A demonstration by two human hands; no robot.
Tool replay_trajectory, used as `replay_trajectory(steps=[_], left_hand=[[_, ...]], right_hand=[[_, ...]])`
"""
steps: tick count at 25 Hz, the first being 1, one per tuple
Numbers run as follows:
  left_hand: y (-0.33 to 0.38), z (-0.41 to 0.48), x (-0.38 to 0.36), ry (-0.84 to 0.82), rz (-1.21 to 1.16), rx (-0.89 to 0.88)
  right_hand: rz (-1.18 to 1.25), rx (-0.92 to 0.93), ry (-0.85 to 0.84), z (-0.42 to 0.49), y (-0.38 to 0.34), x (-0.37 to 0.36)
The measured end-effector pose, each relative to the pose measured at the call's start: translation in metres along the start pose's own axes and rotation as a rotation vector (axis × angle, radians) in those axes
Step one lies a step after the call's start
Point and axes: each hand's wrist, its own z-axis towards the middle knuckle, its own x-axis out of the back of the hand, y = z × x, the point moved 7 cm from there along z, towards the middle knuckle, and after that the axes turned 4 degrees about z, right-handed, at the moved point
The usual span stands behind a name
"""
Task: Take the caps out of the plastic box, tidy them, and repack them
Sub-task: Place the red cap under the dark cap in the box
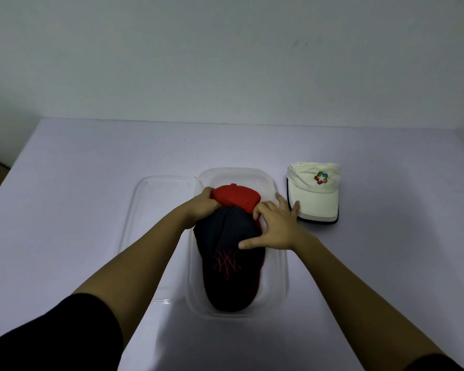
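Plain grey wall is seen behind a pale lilac table; at the table's middle a clear plastic box is set, with its lid laid flat just beside it on the left. Two caps are held in the box: a dark cap with red stitching lies on top, peak toward the person, and a red cap is partly buried under it at the far end. A white cap is laid on the table just right of the box, apart from it.

The red cap's crown is gripped at its left side by the left hand, fingers curled round the cloth; the right hand is spread wide over the dark cap, thumb pressed flat on it, forefinger bent onto the red cap's edge, nothing enclosed.

The caps are judged light and soft in the crown, easily crushed, with stiffer peaks; a hold at the peak or the crown's seam is judged best. The thin box may be dragged along if a cap is pulled out sharply.
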Motion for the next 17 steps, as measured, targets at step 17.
replay_trajectory(steps=[17], left_hand=[[0.001, -0.062, 0.019, 0.344, 0.496, -0.178]], right_hand=[[-0.166, -0.009, 0.261, -0.033, 0.001, -0.007]])
